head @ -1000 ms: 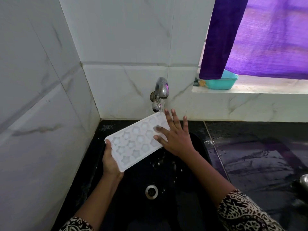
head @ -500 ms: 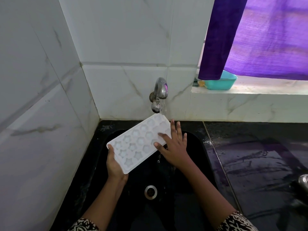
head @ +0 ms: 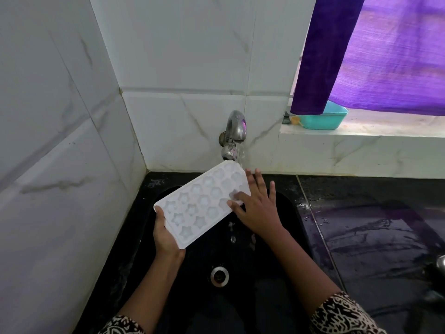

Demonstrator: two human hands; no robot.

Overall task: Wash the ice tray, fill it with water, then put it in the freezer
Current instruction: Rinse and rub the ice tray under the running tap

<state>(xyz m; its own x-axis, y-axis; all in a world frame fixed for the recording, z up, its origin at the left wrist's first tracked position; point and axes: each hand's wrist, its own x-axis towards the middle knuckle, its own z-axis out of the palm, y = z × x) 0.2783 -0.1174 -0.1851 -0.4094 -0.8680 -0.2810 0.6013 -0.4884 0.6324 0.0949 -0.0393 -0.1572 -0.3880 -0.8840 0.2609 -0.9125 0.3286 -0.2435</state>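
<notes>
Fanned wider than half a second ago: fingers [head: 260, 184] of the right hand [head: 258, 213], straight and apart, flat on the upper right end of the ice tray [head: 202, 203]. Lower left end gripped by the left hand [head: 166, 237], thumb on top, other fingers hidden beneath. White, star and round cells, tilted mid-frame under the dribbling tap [head: 234, 128], over the sink [head: 197, 297]. Cell contents unclear.

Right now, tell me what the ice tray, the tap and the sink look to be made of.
The ice tray: white plastic or possibly silicone, matte, slightly translucent, with moulded star and round cells.
The tap: metal, likely chromed or stainless, shiny with bright reflections.
The sink: black with a wet sheen; stone or composite, cannot tell which.
</notes>
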